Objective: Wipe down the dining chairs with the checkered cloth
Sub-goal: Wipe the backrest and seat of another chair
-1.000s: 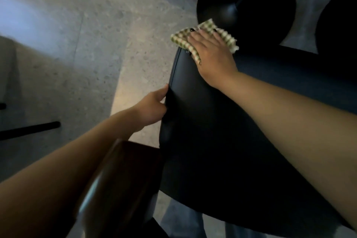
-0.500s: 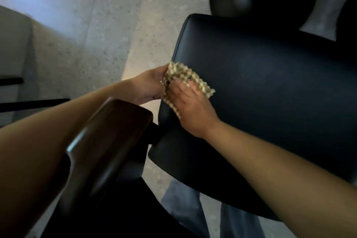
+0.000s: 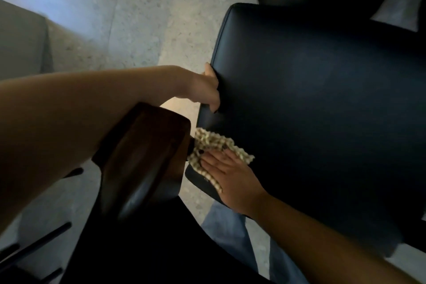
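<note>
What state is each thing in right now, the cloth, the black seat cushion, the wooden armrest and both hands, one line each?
checkered cloth: crumpled, pressed flat on the cushion's near left corner.
black seat cushion: held at its left edge, cloth on its corner.
wooden armrest: bare, untouched by the cloth.
left hand: grips the cushion's left edge.
right hand: fingers straight, presses on the cloth.
</note>
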Available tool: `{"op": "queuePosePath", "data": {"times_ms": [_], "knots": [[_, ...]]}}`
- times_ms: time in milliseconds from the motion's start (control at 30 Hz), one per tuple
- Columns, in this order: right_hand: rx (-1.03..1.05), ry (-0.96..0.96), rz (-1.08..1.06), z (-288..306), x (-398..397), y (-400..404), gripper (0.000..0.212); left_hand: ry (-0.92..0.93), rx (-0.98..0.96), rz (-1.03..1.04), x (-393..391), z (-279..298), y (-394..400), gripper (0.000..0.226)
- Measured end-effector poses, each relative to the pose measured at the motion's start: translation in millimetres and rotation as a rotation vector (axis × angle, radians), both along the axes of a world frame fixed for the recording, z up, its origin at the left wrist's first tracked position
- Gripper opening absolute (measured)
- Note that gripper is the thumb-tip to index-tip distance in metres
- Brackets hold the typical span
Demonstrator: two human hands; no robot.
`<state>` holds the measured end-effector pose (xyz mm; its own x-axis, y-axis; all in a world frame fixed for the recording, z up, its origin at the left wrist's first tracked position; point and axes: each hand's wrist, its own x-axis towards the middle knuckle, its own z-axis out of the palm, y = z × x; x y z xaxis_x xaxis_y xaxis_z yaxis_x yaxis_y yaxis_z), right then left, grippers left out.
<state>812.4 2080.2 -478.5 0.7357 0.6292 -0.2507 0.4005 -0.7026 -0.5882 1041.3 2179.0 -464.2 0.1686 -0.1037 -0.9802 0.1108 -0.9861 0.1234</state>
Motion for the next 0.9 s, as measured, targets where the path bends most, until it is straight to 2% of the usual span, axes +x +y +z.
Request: {"op": "queuePosePath", "data": {"times_ms": [100, 167, 233, 267, 333, 367, 433, 533, 600, 733, 900], "knots": [[0.277, 0.027, -0.209, 19.5, 1.2, -11.8, 0.039, -0.004, 0.013, 0.041, -7.6, -7.9, -2.1, 0.125], [0.36, -0.018, -0.632, 29.9, 11.4, -33.5, 0.026, -0.058, 0.012, 0.119, -15.5, -15.5, -4.3, 0.126], [0.574, 0.145, -1.155, 39.8, 42.0, -72.3, 0.021, -0.125, -0.009, 0.25, -20.8, -22.6, -4.6, 0.124], [0.64, 0.184, -1.317, 45.7, 63.7, -94.7, 0.021, -0.148, -0.014, 0.292, -21.6, -24.4, -4.5, 0.12], [0.614, 0.075, -1.417, 53.5, 114.3, -136.8, 0.015, -0.153, -0.013, 0.323, -21.9, -25.3, -4.9, 0.118], [0.583, 0.016, -1.426, 56.5, 142.2, -150.9, 0.015, -0.145, -0.011, 0.321, -21.9, -24.4, -5.7, 0.119], [0.439, -0.069, -1.367, 52.1, 191.8, -166.8, 0.032, -0.143, 0.002, 0.32, -22.1, -21.1, -7.1, 0.119], [0.111, -0.074, -1.167, 24.3, 235.7, -163.3, 0.048, -0.158, 0.016, 0.324, -22.3, -16.5, -8.6, 0.119], [-0.01, -0.06, -1.017, 3.4, 239.7, -146.5, 0.051, -0.165, 0.03, 0.322, -23.2, -15.1, -10.7, 0.123], [-0.054, -0.159, -0.836, -9.5, 217.2, -111.7, 0.06, -0.215, 0.06, 0.358, -26.2, -17.2, -13.5, 0.122], [0.136, -0.338, -0.572, -14.4, 139.8, -68.9, 0.046, -0.254, 0.075, 0.367, -28.4, -16.7, -13.5, 0.123]]}}
